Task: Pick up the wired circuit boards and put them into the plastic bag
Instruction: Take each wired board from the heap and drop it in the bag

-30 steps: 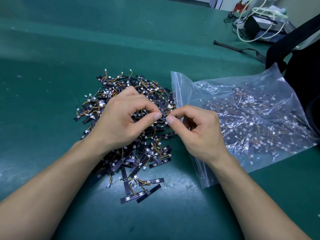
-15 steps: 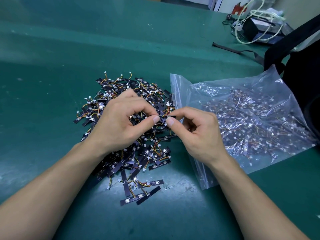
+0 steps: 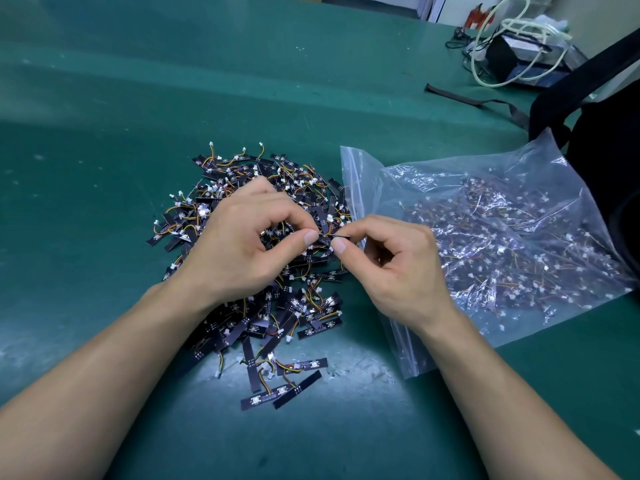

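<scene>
A pile of small black wired circuit boards (image 3: 242,178) with orange and yellow leads lies on the green table. Above its right part, my left hand (image 3: 249,247) and my right hand (image 3: 391,268) meet fingertip to fingertip. Both pinch one thin black wired circuit board (image 3: 330,235) between thumb and forefinger, seen edge-on. A clear plastic bag (image 3: 485,237), holding many boards, lies to the right, its zip edge next to the pile. My hands hide the pile's middle.
The green table mat (image 3: 104,116) stretches left and far. A black bag (image 3: 609,161) with a strap sits at the right edge. A dark box (image 3: 519,60) with coiled white cable stands at the far right. A few loose boards (image 3: 284,393) lie nearest me.
My two hands stay pinched together over the pile; they have drifted slightly, and a thin board edge now shows between the fingertips. Pile and bag lie as before.
</scene>
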`<state>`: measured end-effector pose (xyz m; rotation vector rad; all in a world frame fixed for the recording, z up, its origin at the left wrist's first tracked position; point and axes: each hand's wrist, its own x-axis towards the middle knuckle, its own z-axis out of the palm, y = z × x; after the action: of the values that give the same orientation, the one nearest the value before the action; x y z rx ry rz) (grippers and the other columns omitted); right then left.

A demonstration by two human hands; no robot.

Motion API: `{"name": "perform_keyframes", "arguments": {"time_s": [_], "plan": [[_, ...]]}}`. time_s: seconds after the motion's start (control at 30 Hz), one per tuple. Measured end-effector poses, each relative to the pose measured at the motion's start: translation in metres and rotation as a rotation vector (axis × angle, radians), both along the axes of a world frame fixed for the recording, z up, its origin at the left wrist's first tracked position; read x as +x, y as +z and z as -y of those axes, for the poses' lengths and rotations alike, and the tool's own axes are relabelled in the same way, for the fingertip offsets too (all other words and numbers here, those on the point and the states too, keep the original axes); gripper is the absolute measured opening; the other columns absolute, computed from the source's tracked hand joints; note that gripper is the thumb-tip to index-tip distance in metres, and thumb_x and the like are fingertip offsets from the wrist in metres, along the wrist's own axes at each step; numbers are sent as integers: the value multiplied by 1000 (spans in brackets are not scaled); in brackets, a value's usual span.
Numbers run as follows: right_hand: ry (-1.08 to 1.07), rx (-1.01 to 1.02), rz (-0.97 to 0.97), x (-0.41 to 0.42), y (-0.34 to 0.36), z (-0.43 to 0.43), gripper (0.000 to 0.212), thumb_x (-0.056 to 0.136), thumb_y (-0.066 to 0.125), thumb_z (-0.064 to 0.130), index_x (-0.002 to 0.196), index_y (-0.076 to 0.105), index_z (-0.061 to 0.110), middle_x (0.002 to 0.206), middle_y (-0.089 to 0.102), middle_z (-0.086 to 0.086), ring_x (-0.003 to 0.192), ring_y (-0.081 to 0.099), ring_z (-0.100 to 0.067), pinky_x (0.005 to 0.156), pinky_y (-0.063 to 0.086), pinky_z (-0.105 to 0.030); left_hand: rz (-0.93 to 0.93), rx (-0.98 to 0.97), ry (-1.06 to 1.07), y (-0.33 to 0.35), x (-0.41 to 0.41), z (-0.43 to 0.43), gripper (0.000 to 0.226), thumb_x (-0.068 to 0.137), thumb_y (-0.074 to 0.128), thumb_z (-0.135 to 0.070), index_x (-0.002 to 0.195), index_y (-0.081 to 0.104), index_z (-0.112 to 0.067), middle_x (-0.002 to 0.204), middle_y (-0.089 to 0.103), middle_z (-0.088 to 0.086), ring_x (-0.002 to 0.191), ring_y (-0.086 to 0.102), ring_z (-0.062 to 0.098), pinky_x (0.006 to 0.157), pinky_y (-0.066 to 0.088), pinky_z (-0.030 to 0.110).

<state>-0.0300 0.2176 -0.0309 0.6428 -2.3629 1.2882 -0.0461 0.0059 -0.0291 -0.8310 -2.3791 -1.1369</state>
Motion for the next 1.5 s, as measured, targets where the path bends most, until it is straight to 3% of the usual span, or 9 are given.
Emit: {"name": "perform_keyframes", "arguments": {"time_s": [0.1, 0.33, 0.63, 0.9, 1.1, 1.27, 1.4, 1.5], "plan": [[0, -9, 12, 0, 0, 0, 2, 88, 75, 19, 87, 77, 20, 66, 56, 25, 49, 45, -15, 51, 33, -14, -8, -8, 9, 0, 0, 0, 10, 91, 70, -19, 85, 75, -12, 84, 71, -8, 82, 56, 23, 76, 47, 34], [-10, 6, 4, -2, -2, 0, 9, 90, 73, 11, 82, 76, 15, 68, 64, 10, 52, 51, -14, 51, 39, -22, 22, 11, -19, -1, 0, 0, 15, 91, 68, -30, 91, 76, -18, 88, 71, -15, 85, 56, 20, 78, 48, 38], [-18, -15, 45, 0, 0, -1, 3, 90, 73, 22, 88, 76, 23, 64, 56, 28, 49, 44, -10, 51, 32, -11, -5, 5, 3, -3, -1, 0, 10, 91, 70, -20, 84, 75, -14, 83, 71, -9, 82, 57, 25, 73, 49, 41], [-18, -6, 49, -2, -1, -1, 9, 91, 71, 16, 83, 74, 18, 67, 63, 14, 52, 50, -13, 52, 39, -21, 20, 18, -19, -4, -1, 0, 12, 92, 68, -29, 91, 76, -19, 88, 71, -15, 85, 56, 20, 77, 47, 35], [2, -18, 73, 1, 1, 0, 3, 91, 71, 28, 90, 74, 27, 64, 57, 27, 50, 44, -5, 53, 30, -9, -39, -17, 3, -4, -3, -1, 12, 92, 71, -21, 85, 76, -12, 83, 72, -7, 78, 55, 26, 73, 47, 41], [-11, -21, 126, -1, -2, 0, 12, 95, 67, 24, 85, 72, 24, 66, 66, 7, 52, 52, -11, 53, 39, -19, -24, -10, -25, -3, -1, -1, 16, 91, 69, -28, 88, 76, -15, 85, 71, -10, 81, 55, 23, 75, 48, 39], [-22, -46, 163, -2, -3, 1, 16, 96, 64, 25, 80, 68, 28, 65, 64, 6, 53, 53, -11, 54, 40, -18, -51, -18, -29, -1, -2, 0, 17, 84, 80, -27, 94, 75, -15, 91, 71, -11, 85, 56, 18, 76, 43, 28], [-10, -78, 199, -2, -3, 1, 19, 96, 62, 31, 78, 67, 33, 65, 66, 10, 53, 53, -4, 55, 41, -17, -101, -38, -18, -2, -4, 0, 15, 82, 84, -24, 91, 76, -14, 89, 71, -10, 81, 58, 24, 74, 45, 33]]}}
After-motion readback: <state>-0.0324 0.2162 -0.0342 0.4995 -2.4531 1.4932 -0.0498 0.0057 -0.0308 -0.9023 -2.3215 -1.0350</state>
